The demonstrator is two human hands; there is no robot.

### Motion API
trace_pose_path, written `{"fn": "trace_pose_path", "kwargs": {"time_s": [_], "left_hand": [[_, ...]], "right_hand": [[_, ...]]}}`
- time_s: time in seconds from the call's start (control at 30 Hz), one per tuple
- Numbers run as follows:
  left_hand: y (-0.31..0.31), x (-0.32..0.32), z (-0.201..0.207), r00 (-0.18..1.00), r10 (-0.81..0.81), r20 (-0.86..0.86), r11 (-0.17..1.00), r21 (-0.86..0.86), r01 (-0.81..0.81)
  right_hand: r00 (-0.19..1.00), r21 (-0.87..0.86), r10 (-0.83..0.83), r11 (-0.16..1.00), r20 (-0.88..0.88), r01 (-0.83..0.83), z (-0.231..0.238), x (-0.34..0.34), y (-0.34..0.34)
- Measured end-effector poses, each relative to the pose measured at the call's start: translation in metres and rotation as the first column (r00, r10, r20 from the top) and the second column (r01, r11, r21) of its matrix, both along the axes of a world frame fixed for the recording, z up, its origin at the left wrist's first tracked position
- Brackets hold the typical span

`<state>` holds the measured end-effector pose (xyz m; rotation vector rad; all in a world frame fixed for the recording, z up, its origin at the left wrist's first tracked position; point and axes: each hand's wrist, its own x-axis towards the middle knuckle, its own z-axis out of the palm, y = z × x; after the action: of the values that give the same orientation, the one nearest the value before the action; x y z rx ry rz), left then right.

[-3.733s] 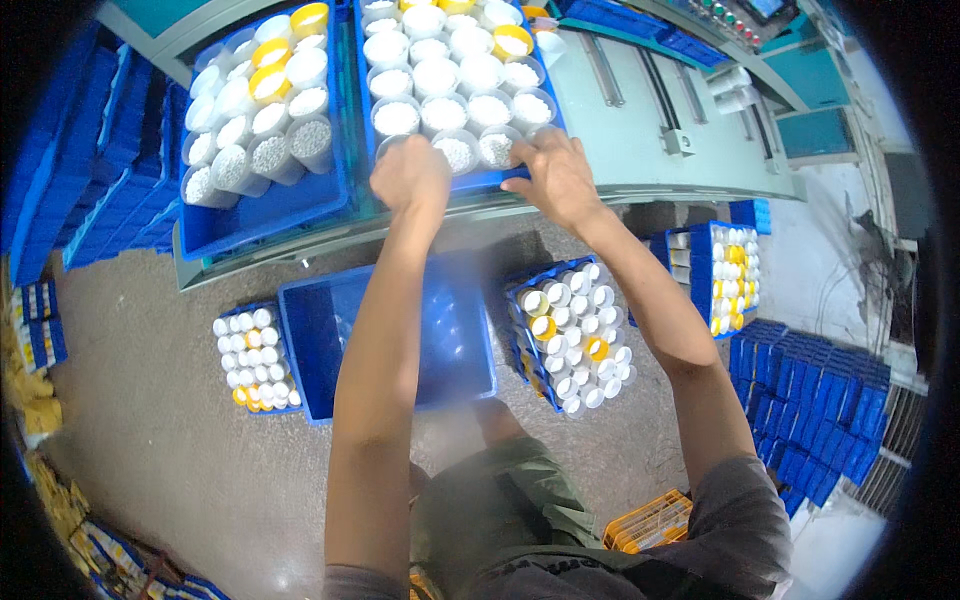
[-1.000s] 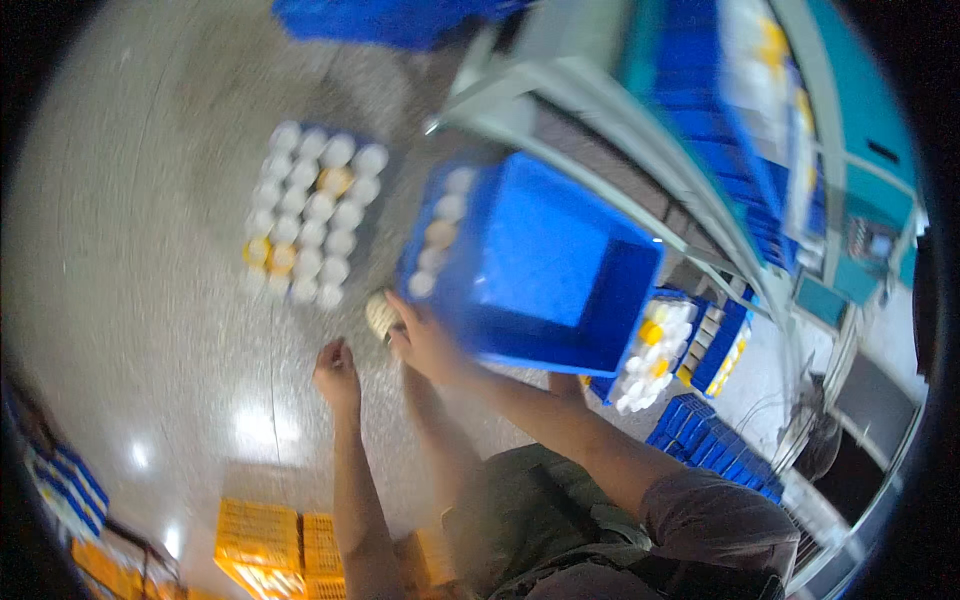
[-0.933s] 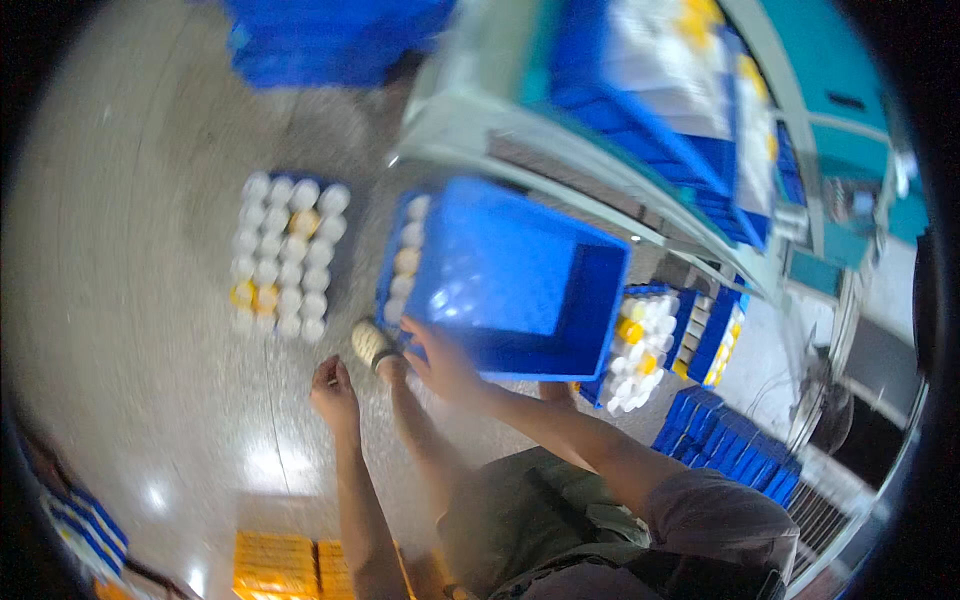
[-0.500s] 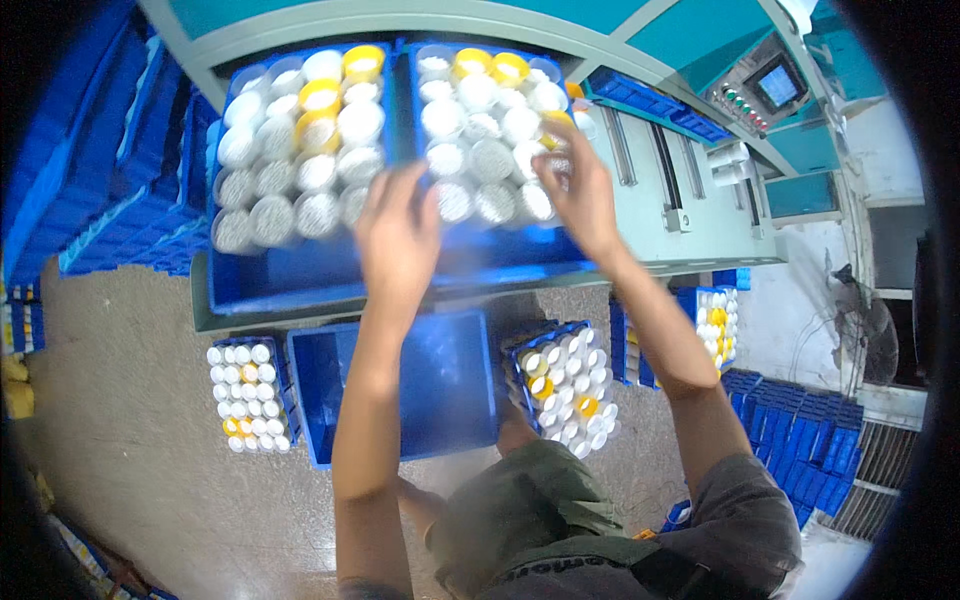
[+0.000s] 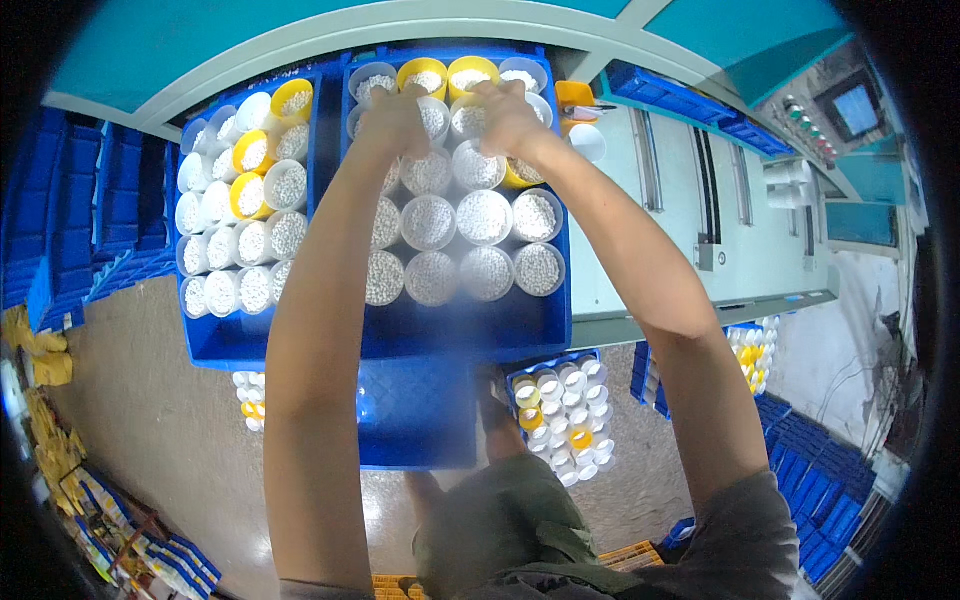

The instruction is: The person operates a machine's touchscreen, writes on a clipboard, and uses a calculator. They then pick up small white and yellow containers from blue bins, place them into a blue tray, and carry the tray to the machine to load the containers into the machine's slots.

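A blue tray (image 5: 462, 335) in front of me holds rows of cups, mostly white and translucent, some yellow, filled with small white pellets. My left hand (image 5: 392, 125) lies over the cups of its far left part. Its fingers are apart and touch the cups near a yellow cup (image 5: 421, 76). My right hand (image 5: 512, 122) rests over the far right cups, fingers spread beside another yellow cup (image 5: 472, 73). Between the hands stand a white cup (image 5: 433, 116) and others. The hands partly hide the cups under them. Neither hand lifts a cup.
A second blue tray (image 5: 222, 352) of pellet-filled cups stands at the left, partly behind my left arm. Below are a blue bin (image 5: 415, 420) and a crate of cups (image 5: 565, 415). Machine rails (image 5: 648, 160) and a control panel (image 5: 850, 105) are at right.
My hands have moved farther in, from the near and middle cups to the far rows, and closer together. The view has shifted, with the trays now larger and lower.
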<state>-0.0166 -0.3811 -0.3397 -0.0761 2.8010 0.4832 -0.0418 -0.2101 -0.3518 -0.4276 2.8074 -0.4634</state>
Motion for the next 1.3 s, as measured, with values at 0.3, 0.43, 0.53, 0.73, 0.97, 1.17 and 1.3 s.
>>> {"fn": "trace_pose_path", "kwargs": {"time_s": [0.3, 0.43, 0.53, 0.73, 0.97, 1.17, 1.3], "left_hand": [[0.012, 0.019, 0.004, 0.97, 0.095, -0.225, 0.995, 0.014, -0.094], [0.018, 0.049, 0.042, 0.879, 0.089, -0.468, 0.99, 0.142, -0.024], [0.037, 0.093, 0.089, 0.733, 0.187, -0.654, 0.964, 0.266, -0.01], [0.063, 0.266, 0.167, 0.721, 0.286, -0.631, 0.894, 0.447, 0.037], [0.036, 0.451, 0.11, 0.966, 0.246, -0.075, 0.866, 0.464, -0.185], [-0.021, 0.516, -0.051, 0.985, 0.164, 0.052, 0.966, 0.194, -0.171], [-0.036, 0.511, -0.185, 0.933, 0.344, 0.102, 0.911, 0.205, -0.358]], "right_hand": [[0.997, -0.132, 0.045, 0.99, -0.063, -0.053, 0.011, 0.006, 0.012], [0.972, -0.286, 0.032, 0.953, -0.234, -0.1, 0.058, 0.038, 0.034], [0.924, -0.313, 0.002, 0.941, -0.382, -0.132, 0.117, 0.081, 0.047], [0.926, -0.236, -0.052, 0.971, -0.373, -0.04, 0.217, 0.257, 0.056], [0.988, -0.065, -0.119, 0.99, 0.097, 0.126, 0.143, 0.443, 0.037], [0.928, -0.263, 0.119, 0.965, 0.353, -0.024, -0.072, 0.496, -0.012], [0.968, -0.351, 0.023, 0.934, 0.25, 0.068, -0.205, 0.502, -0.041]]}}
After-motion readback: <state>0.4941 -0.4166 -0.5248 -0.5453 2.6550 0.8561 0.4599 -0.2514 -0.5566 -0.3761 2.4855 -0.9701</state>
